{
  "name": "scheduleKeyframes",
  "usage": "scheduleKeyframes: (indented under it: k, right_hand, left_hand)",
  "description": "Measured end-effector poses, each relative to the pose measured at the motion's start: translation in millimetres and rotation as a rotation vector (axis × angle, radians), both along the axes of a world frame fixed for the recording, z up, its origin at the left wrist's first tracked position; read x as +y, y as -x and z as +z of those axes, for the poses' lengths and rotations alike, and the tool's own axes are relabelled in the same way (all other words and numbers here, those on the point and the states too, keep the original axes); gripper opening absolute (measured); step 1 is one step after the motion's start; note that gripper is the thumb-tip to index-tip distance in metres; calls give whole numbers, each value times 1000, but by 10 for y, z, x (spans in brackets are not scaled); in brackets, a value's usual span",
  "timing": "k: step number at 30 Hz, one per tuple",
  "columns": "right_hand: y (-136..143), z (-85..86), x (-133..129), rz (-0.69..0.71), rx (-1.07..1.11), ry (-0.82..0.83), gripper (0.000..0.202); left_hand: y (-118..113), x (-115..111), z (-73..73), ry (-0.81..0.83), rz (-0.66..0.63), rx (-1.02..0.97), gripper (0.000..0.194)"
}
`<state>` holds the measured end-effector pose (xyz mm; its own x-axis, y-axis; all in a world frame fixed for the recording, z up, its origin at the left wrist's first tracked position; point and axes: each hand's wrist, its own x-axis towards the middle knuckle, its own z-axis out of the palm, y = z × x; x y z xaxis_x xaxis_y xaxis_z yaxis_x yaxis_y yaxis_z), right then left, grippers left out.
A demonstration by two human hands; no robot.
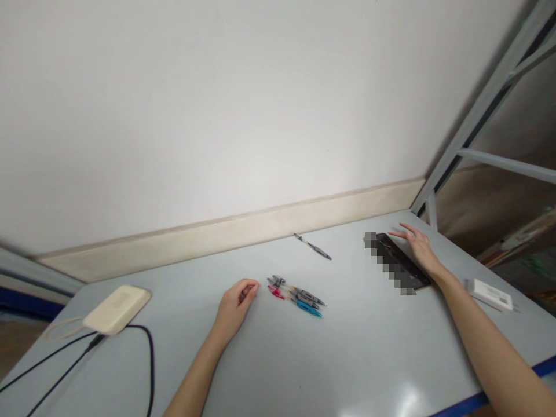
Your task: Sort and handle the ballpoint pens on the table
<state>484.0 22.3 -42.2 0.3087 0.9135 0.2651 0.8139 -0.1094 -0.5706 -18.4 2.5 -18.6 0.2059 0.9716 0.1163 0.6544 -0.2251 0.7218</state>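
My left hand [234, 304] rests on the table with its fingers curled into a loose fist, and no object shows in it. Just right of its fingertips lies a small group of pens side by side: grey pens [304, 293] and a teal pen [309, 308] with a red clip end. Farther back, near the wall, a single grey pen [315, 248] lies slantwise. My right hand [417, 248] is at the far right edge of a dark smartphone [402, 262], fingers stretched and apart. Blurred squares cover the phone's left side.
On the left stands a cream box-shaped device [117, 310] with black cables [151, 359] running to the front. A white power bank-like block [490, 294] lies beside my right forearm. A wall closes off the back, and a metal frame [460, 139] rises on the right.
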Motion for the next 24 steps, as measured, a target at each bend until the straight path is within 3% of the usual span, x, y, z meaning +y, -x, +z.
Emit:
scheduleKeyframes:
  k: [7,11,17,20,24]
  right_hand:
    - [-38,-104,29,72,-27,-7,56]
    - [-23,-78,21,95,-31,-22,50]
    - [-16,8,-87,-104,236,-82,48]
    - [30,-1,-259,-166,267,87,63]
    - [202,-24,-614,-96,84,223,91]
  left_hand:
    - [-5,-5,-1,-22,-21,14,32]
    - [-5,-8,2,-22,-36,21,33]
    - [-3,-10,-10,-39,-53,29,30]
    - [-8,-14,-3,-41,-58,35,30]
    - [-11,-17,-3,-48,-74,52,29]
